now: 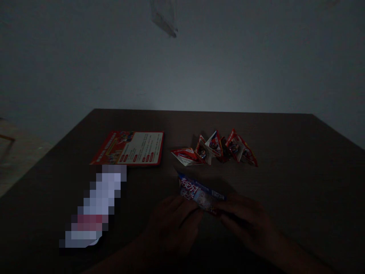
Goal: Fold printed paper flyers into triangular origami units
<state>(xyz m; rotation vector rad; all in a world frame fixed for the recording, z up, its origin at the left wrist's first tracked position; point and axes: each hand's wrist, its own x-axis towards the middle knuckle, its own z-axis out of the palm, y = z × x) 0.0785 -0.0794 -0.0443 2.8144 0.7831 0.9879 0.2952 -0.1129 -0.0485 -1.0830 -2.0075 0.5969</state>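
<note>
Both my hands are on a folded piece of printed paper (199, 193), mostly blue with white and red lettering. My left hand (173, 220) pinches its near left side between thumb and fingers. On its right end, my right hand (248, 219) is closed, with thumb below and fingers above. Just beyond the paper, several folded red-and-white printed paper triangles (186, 155) stand and lie in a loose row. The dim light hides the finer creases and parts of my fingers.
A flat red-and-white printed sheet or booklet (148, 146) lies at the left on the dark table (285, 152). Nearer me is a long pale object (98, 205), blurred out by blocks. A grey wall (228, 68) rises behind the table's far edge.
</note>
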